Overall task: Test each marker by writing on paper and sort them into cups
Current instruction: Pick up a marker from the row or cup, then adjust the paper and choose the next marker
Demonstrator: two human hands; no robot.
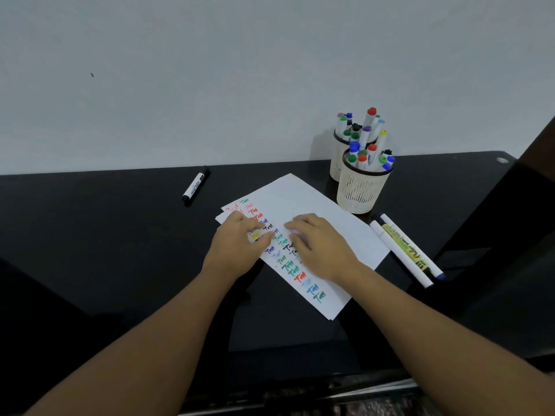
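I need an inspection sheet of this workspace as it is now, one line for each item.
Surface: glossy black table.
Job's things: white paper sheets with coloured test words; two cream mesh cups full of capped markers; black-capped white marker lying apart on the left; two white markers beside the paper on the right.
Clutter: nothing seen.
Hands: left hand and right hand rest on the paper, holding no marker.
Cables: nothing seen.
Surroundings: plain pale wall.
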